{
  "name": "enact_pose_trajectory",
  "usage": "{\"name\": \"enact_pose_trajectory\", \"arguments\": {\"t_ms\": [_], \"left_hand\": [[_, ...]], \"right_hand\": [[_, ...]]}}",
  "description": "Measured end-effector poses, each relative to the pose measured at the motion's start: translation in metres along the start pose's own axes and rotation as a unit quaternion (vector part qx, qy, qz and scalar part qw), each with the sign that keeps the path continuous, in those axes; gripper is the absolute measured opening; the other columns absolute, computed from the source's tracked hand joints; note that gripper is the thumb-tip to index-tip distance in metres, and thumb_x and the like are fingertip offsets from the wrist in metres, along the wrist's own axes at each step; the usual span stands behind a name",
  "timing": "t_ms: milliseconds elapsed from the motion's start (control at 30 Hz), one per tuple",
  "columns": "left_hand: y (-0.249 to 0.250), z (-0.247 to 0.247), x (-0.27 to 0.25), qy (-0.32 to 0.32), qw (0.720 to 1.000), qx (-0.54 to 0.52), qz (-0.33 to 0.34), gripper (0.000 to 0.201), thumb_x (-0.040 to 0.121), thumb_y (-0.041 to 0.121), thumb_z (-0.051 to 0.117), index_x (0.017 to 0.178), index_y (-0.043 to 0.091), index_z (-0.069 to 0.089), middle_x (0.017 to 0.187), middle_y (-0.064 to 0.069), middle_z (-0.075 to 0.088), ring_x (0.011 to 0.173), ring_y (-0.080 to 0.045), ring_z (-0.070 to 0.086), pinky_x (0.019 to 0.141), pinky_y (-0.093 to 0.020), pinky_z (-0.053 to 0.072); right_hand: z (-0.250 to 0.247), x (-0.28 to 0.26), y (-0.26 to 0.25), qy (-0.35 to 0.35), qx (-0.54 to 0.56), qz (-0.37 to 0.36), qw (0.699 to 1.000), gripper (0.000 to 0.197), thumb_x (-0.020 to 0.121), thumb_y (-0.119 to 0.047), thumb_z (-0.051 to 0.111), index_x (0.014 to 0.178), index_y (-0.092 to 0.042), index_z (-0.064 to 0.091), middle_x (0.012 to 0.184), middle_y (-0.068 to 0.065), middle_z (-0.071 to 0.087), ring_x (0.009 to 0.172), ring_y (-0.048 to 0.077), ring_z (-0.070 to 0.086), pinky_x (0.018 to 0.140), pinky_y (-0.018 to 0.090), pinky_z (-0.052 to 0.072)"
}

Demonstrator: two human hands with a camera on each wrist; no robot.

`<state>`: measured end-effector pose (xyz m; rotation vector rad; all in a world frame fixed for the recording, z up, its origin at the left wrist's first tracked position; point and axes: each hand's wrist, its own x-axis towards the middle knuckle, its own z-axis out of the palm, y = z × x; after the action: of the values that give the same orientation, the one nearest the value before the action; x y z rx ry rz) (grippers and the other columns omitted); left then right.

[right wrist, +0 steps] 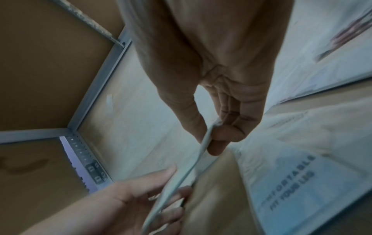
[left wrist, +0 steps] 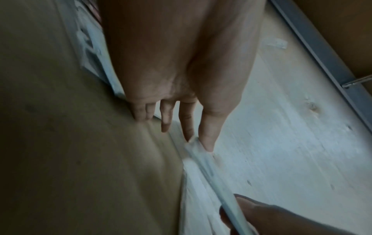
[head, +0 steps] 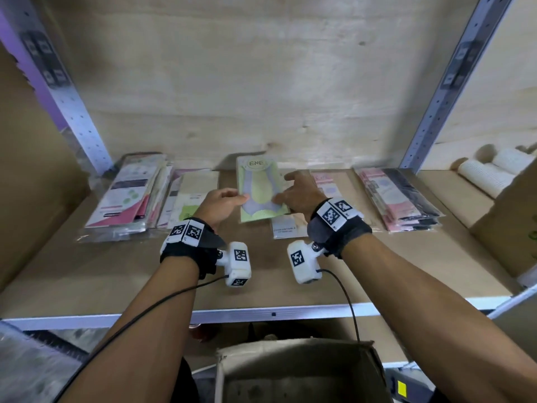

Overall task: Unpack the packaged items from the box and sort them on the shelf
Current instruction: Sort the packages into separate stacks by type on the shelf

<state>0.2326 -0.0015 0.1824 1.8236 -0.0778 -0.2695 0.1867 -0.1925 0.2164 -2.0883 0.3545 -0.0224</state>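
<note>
A flat green package (head: 260,184) marked "ENE" is held tilted above the middle of the wooden shelf (head: 261,274). My left hand (head: 241,197) pinches its left edge, thumb on top and fingers beneath. My right hand (head: 283,187) pinches the right edge between thumb and curled fingers. In the left wrist view my left hand (left wrist: 198,143) touches the package's thin edge (left wrist: 203,167). In the right wrist view my right hand (right wrist: 209,136) grips the package (right wrist: 185,173) edge-on. The open cardboard box (head: 296,367) sits below the shelf, near my body.
Sorted stacks lie along the shelf's back: a mixed pile (head: 130,196) at left, a beige-green pack (head: 189,199), a white pack (head: 286,228) under my hands, a pink-and-black stack (head: 401,196) at right. White rolls (head: 488,173) and a carton (head: 511,222) stand further right.
</note>
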Motion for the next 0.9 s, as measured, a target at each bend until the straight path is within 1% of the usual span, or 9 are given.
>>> {"name": "enact_pose_trajectory", "arguments": {"t_ms": [67, 200, 333, 433, 533, 667, 733, 800, 900], "left_hand": [[-0.003, -0.006, 0.001, 0.02, 0.999, 0.027, 0.008, 0.03, 0.086, 0.034, 0.076, 0.111, 0.017, 0.073, 0.112, 0.004, 0.07, 0.105, -0.014, 0.061, 0.092, -0.027, 0.04], [-0.007, -0.012, -0.002, 0.032, 0.996, 0.077, 0.024, 0.032, 0.09, 0.026, 0.073, 0.117, 0.009, 0.07, 0.108, 0.0, 0.065, 0.102, -0.015, 0.057, 0.089, -0.024, 0.037], [-0.006, -0.019, -0.004, 0.036, 0.985, 0.165, 0.029, 0.006, 0.091, 0.018, 0.069, 0.089, 0.015, 0.064, 0.088, -0.008, 0.056, 0.084, -0.02, 0.048, 0.078, -0.026, 0.035], [-0.003, -0.025, -0.004, 0.032, 0.977, 0.209, -0.015, 0.024, 0.086, 0.02, 0.073, 0.079, 0.008, 0.054, 0.082, -0.013, 0.045, 0.08, -0.022, 0.044, 0.072, -0.032, 0.033], [-0.001, -0.025, -0.007, 0.045, 0.974, 0.215, -0.046, 0.045, 0.085, 0.027, 0.077, 0.111, -0.007, 0.064, 0.112, -0.027, 0.06, 0.107, -0.036, 0.06, 0.088, -0.039, 0.046], [0.0, -0.022, -0.01, 0.037, 0.971, 0.233, -0.024, 0.078, 0.086, 0.032, 0.076, 0.147, -0.002, 0.041, 0.15, -0.015, 0.047, 0.136, -0.031, 0.047, 0.106, -0.035, 0.039], [0.001, -0.021, -0.008, 0.032, 0.972, 0.231, -0.021, 0.063, 0.087, 0.031, 0.075, 0.138, 0.003, 0.051, 0.13, -0.011, 0.054, 0.127, -0.028, 0.051, 0.098, -0.032, 0.039], [0.002, -0.022, -0.009, 0.041, 0.971, 0.235, -0.023, 0.026, 0.086, 0.03, 0.075, 0.098, 0.016, 0.057, 0.098, -0.001, 0.05, 0.105, -0.023, 0.051, 0.087, -0.03, 0.038], [-0.001, -0.024, -0.008, 0.049, 0.974, 0.216, -0.043, 0.048, 0.084, 0.025, 0.076, 0.065, 0.023, 0.032, 0.073, 0.001, 0.035, 0.083, -0.023, 0.046, 0.077, -0.035, 0.044]], "right_hand": [[0.01, 0.006, 0.0, -0.003, -0.033, 0.003, 0.999, 0.067, 0.079, -0.014, 0.077, 0.137, -0.01, 0.045, 0.123, 0.015, 0.059, 0.098, 0.027, 0.063, 0.057, 0.029, 0.053], [0.025, 0.006, -0.001, -0.006, -0.087, 0.004, 0.996, 0.059, 0.08, -0.018, 0.077, 0.134, -0.009, 0.053, 0.13, 0.015, 0.059, 0.115, 0.032, 0.06, 0.083, 0.034, 0.054], [0.039, 0.001, -0.004, -0.018, -0.135, 0.015, 0.991, 0.053, 0.08, -0.025, 0.079, 0.125, -0.005, 0.061, 0.121, 0.011, 0.061, 0.113, 0.028, 0.06, 0.076, 0.027, 0.044], [0.051, -0.001, -0.009, -0.036, -0.164, 0.02, 0.986, 0.042, 0.077, -0.026, 0.08, 0.107, -0.001, 0.064, 0.1, 0.009, 0.06, 0.096, 0.023, 0.06, 0.066, 0.025, 0.042], [0.057, -0.004, -0.015, -0.026, -0.184, 0.02, 0.982, 0.036, 0.077, -0.021, 0.081, 0.1, -0.003, 0.06, 0.102, 0.013, 0.056, 0.093, 0.026, 0.059, 0.061, 0.026, 0.042], [0.058, -0.007, -0.021, -0.035, -0.22, 0.025, 0.974, 0.046, 0.074, -0.019, 0.083, 0.109, 0.001, 0.06, 0.106, 0.014, 0.057, 0.093, 0.027, 0.061, 0.079, 0.033, 0.056], [0.059, -0.007, -0.023, -0.048, -0.238, 0.027, 0.97, 0.048, 0.075, -0.024, 0.082, 0.109, 0.0, 0.06, 0.105, 0.014, 0.059, 0.093, 0.026, 0.063, 0.084, 0.035, 0.056], [0.06, -0.007, -0.025, -0.052, -0.246, 0.02, 0.968, 0.035, 0.077, -0.027, 0.079, 0.09, -0.004, 0.056, 0.101, 0.012, 0.057, 0.086, 0.024, 0.059, 0.063, 0.029, 0.051], [0.062, -0.007, -0.026, -0.054, -0.251, 0.013, 0.966, 0.035, 0.078, -0.028, 0.076, 0.071, -0.01, 0.047, 0.101, 0.011, 0.055, 0.081, 0.022, 0.056, 0.051, 0.024, 0.04]]}}
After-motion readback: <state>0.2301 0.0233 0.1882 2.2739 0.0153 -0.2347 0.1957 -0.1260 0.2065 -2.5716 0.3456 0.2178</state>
